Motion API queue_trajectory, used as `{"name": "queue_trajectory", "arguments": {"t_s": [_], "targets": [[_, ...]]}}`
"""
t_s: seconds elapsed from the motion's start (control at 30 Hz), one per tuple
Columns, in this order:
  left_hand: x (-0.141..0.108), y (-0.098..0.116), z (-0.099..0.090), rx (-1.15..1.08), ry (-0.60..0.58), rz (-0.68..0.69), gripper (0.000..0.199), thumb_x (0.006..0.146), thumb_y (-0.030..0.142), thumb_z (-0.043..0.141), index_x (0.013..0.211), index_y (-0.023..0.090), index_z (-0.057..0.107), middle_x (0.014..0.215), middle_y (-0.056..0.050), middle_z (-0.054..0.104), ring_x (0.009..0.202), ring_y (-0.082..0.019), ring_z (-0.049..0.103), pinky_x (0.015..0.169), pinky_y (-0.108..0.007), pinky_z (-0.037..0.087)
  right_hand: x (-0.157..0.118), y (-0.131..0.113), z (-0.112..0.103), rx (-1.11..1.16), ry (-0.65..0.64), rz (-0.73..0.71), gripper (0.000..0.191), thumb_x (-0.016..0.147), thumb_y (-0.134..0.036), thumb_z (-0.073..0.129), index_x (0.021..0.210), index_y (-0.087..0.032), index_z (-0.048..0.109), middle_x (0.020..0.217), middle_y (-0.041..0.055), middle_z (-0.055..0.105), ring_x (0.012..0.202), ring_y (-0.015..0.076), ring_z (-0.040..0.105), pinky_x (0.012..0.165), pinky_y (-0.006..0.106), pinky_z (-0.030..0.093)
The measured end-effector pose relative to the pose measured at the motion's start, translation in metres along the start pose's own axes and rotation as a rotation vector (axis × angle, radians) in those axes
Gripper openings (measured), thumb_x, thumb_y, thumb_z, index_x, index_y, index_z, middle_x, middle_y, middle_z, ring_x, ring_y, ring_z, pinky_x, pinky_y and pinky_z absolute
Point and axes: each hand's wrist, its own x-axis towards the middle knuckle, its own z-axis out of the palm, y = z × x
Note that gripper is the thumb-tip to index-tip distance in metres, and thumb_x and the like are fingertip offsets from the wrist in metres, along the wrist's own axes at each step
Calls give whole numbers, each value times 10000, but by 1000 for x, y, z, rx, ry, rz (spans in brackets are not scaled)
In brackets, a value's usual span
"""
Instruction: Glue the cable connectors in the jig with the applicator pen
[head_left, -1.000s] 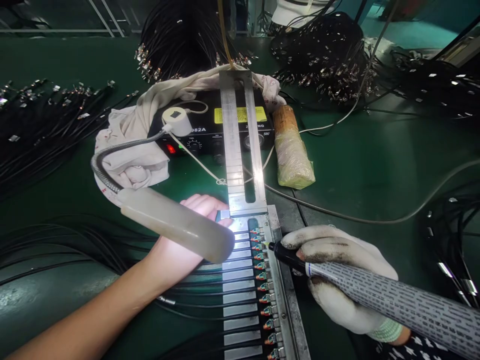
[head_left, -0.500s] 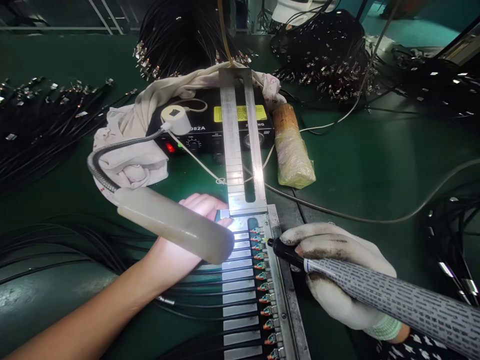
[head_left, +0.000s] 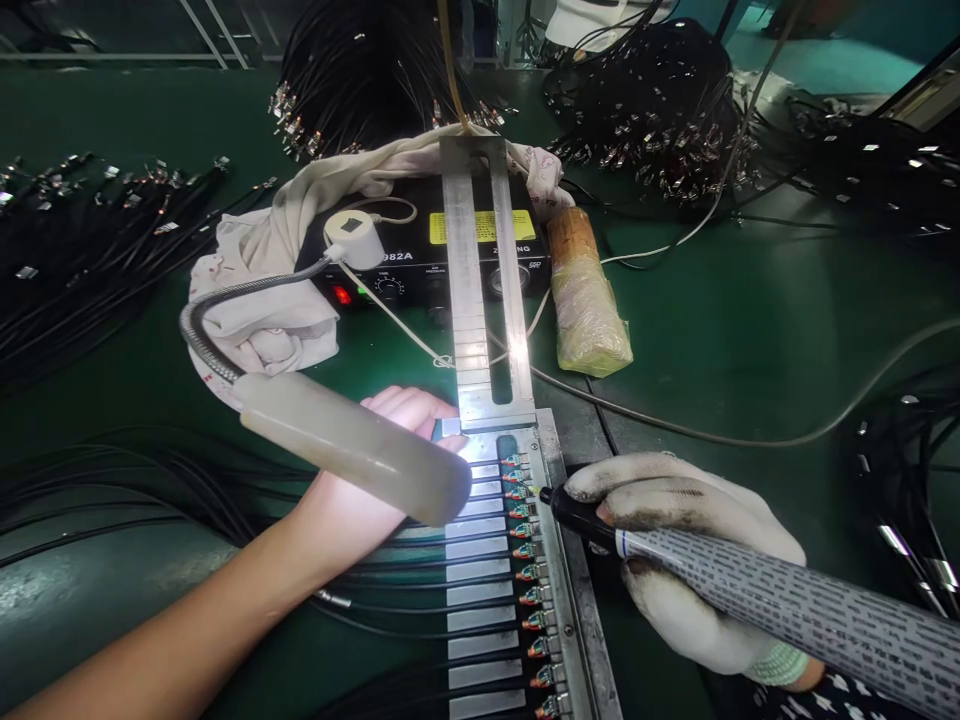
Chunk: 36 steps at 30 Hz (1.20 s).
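Gripping a pen-like tool (head_left: 750, 583), right hand (head_left: 697, 502) near connectors (head_left: 526, 552), left hand (head_left: 363, 512), grip unclear

Gloved right grip (head_left: 697, 500) firmly curled, bare left forearm (head_left: 202, 605) aslant, left grip (head_left: 351, 512) partly hidden.

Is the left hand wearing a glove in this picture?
No, the left hand is bare-skinned, while the right hand wears a white glove and holds a black-tipped tool.

Slanted grey-patterned pen-like tool (head_left: 750, 580), black tip (head_left: 546, 494) beside copper-ended connectors (head_left: 532, 597), black cables (head_left: 480, 605) lined across metal jig (head_left: 480, 643)
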Motion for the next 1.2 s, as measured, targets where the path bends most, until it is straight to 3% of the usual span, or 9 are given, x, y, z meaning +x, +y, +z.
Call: {"name": "queue_trajectory", "arguments": {"t_s": [0.17,0.33,0.53,0.87,1.2], "targets": [[0,0,-1,11,2,14,224,910,370,525,918,181,644,794,-17,580,802,-193,555,792,-356,443,-7,-1,-3,-8,14,-5,334,693,-50,643,1003,-171,666,1028,90,713,926,244,704,779,353,626],[2,2,-3,10,9,49,218,908,346,518,896,170,645,760,-13,575,776,-186,558,772,-340,455,-19,-13,-6,-33,106,27,324,737,-62,631,1030,-201,652,1056,88,701,967,265,685,808,387,627],[2,0,-1,5,39,71,222,899,359,534,895,169,650,747,-6,567,738,-175,539,759,-341,457,-15,-8,-6,-56,-56,-17,310,736,-46,636,1019,-171,654,1035,94,713,926,244,707,765,350,637],[1,0,0,10,18,9,234,898,381,524,891,184,649,750,-11,570,766,-186,537,796,-367,447,-5,-8,1,-48,5,12,297,704,-17,605,949,-170,675,953,86,732,853,225,722,734,323,638],[0,2,-1,4,-3,-24,243,895,399,518,893,193,646,764,-11,573,796,-193,540,794,-367,444,-12,-5,-5,-36,-68,8,316,739,-47,625,1022,-183,663,994,86,726,899,242,715,742,348,637]]}}
